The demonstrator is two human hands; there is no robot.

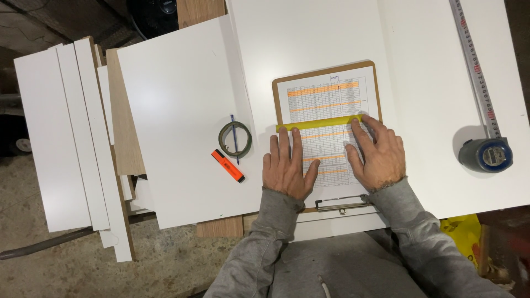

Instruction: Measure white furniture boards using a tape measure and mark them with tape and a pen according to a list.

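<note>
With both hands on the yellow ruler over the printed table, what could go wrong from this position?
1. The yellow ruler is pinned only by fingertips of the left hand and right hand; it might slide or tilt off its row on the sheet.
2. The orange marker lies close to the left forearm, so a sideways move could knock it.
3. The clipboard reaches the panel's near edge, with its clip there; a pull could tip it.
</note>
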